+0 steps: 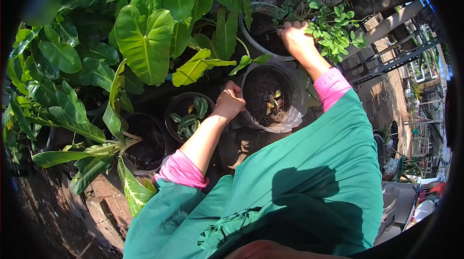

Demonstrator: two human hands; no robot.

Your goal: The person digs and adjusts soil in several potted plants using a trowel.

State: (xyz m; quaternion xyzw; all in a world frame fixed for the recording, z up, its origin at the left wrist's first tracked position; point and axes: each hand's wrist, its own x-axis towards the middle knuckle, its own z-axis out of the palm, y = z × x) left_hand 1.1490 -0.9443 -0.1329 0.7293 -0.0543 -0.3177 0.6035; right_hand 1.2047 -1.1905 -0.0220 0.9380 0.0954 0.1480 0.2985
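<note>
My left hand (229,100) is closed at the left rim of a translucent plastic pot (296,109), its fingers curled against the edge. Dark soil and a small yellowish plant (273,101) fill that pot. Farther out, my right hand (296,35) has its fingers bent over the soil of a larger grey-rimmed pot (246,29), beside leafy green sprigs (333,32). Whatever its fingertips hold, if anything, is hidden. A small dark pot with striped-leaf plants (188,118) stands just left of my left wrist.
Large broad-leaved plants (145,41) crowd the left and upper left. A dark pot (145,143) with a leaning stem stands at lower left, near bricks (104,210). A tree branch (386,0) and metal shelving (406,56) are at the upper right.
</note>
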